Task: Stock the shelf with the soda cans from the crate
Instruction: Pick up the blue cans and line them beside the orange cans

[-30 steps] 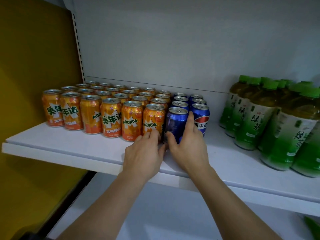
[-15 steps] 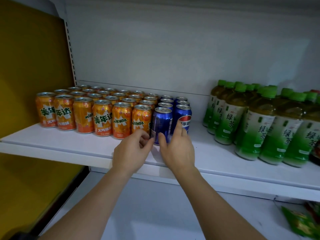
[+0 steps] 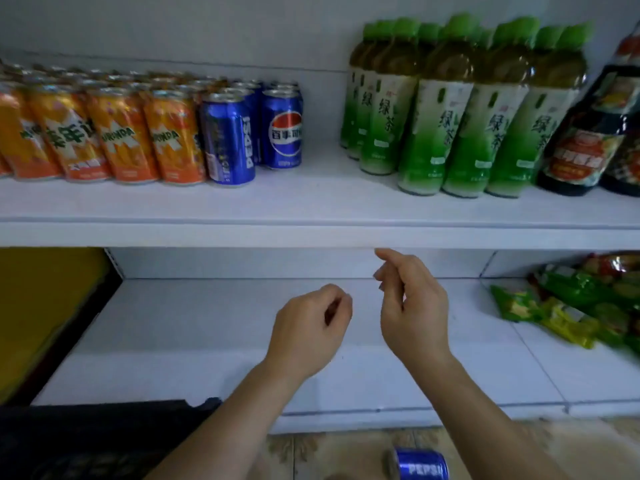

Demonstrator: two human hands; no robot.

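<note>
Both forearms reach forward from the bottom of the view, bare to the elbow, with the hands side by side in front of the lower shelf board (image 3: 180, 327) and apart from it. The left hand (image 3: 308, 327) is loosely curled, fingers folded toward the palm, and holds nothing. The right hand (image 3: 412, 306), just beside it and slightly higher, is half open with the thumb and forefinger raised toward the edge of the upper shelf (image 3: 311, 233); it too is empty. Above and to the left of the hands, smooth cylindrical metal cans stand upright in rows on the flat white upper shelf: orange cans (image 3: 121, 133) printed "MIRINDA" with large Chinese characters, and to their right blue cans (image 3: 228, 140), the front one reading "PEPSI" vertically, its neighbour showing the round red, white and blue logo. Above and to the right of the hands stand plastic green tea bottles (image 3: 433, 133) with green caps and Chinese lettering, then dark bottles (image 3: 588, 133) with red labels. To the right of the right hand lie crinkled green snack packets (image 3: 554, 313). Below the right forearm, one blue can (image 3: 420, 465) marked "PEPSI" lies on its side on the tiled floor, and a black crate (image 3: 86, 441) sits under the left forearm.
</note>
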